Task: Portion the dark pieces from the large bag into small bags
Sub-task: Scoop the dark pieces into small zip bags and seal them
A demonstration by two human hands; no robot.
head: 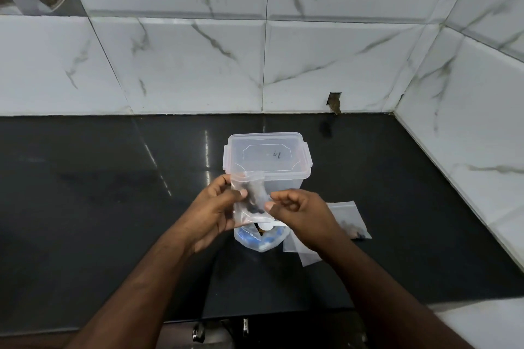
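Note:
A small clear zip bag [249, 198] with dark pieces inside is held upright above the counter. My left hand [215, 212] grips its left side, thumb across the front. My right hand [300, 212] pinches its right edge with curled fingers. Under the hands sits the large bag [259, 238], clear with blue print, its mouth open upward. A filled small bag [351, 221] with dark pieces lies flat to the right, partly under my right wrist, with further empty small bags [306, 256] beside it.
A clear plastic container [266, 159] with a clipped lid stands just behind the hands. The black counter [99, 193] meets white marble-tiled walls at the back and right. The counter's front edge runs below my forearms.

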